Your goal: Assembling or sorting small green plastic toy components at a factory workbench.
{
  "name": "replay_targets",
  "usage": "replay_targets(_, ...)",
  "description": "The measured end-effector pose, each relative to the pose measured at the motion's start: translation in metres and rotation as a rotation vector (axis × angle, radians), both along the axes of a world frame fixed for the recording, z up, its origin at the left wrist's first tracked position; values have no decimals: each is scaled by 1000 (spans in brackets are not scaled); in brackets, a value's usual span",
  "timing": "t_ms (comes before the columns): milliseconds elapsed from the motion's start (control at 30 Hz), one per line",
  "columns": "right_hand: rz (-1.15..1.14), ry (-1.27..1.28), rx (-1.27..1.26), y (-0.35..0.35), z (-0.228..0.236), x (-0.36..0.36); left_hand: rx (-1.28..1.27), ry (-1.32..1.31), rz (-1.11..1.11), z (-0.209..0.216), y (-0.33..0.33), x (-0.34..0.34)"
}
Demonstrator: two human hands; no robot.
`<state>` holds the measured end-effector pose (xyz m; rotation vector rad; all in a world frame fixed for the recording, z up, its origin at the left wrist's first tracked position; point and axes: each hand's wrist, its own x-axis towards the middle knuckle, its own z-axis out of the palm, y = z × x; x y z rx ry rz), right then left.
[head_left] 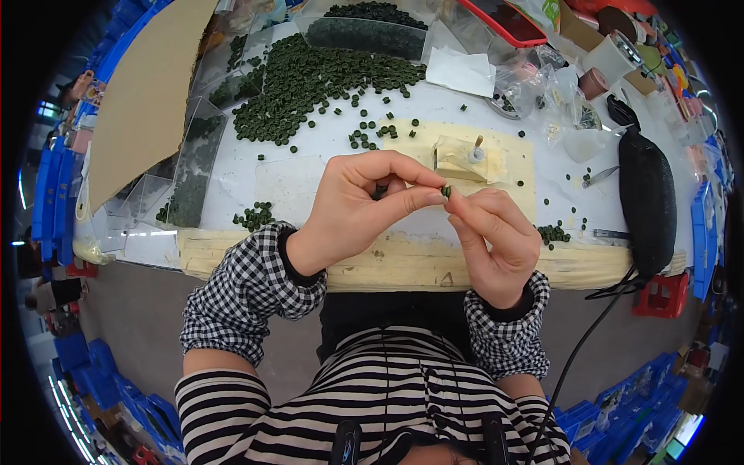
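Observation:
Between my fingertips, over the front of the table, is a small dark green grooved ring point(446, 191). My left hand point(364, 203) pinches it with thumb and forefinger from the left. From the right, the fingertips of my right hand point(496, 236) close against the same ring. Just beyond them stands a taped block point(457, 159) with an upright peg on top. A big heap of similar green rings point(310, 85) spreads across the far left of the table. Smaller groups lie near my left wrist point(254, 215) and right of my right hand point(553, 234).
Clear plastic bins point(194, 167) and a cardboard sheet point(147, 101) stand at the left. A red-edged phone point(508, 22), folded white paper point(461, 72) and plastic bags point(542, 97) lie at the back. On the right rests a black padded pouch point(647, 198) with a cable, near tweezers point(601, 177).

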<state>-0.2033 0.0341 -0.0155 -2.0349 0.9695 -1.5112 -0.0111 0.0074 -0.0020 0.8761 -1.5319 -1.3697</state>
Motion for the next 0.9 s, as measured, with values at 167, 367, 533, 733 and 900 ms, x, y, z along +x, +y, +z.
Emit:
replay_targets(167,-5,2,25,1,1,-1,-27,29,-9,-2,1,-1)
replay_targets(367,-12,17,-1,1,2,-1,-36,15,-18,0,1,0)
replay_targets(533,31,-77,109,4,3,0,-85,13,-1,1,2,-1)
replay_targets(733,34,-79,109,4,2,-1,-120,16,-8,-1,1,-1)
replay_targets(900,42,-59,110,4,2,-1,-143,25,-26,-2,0,-1)
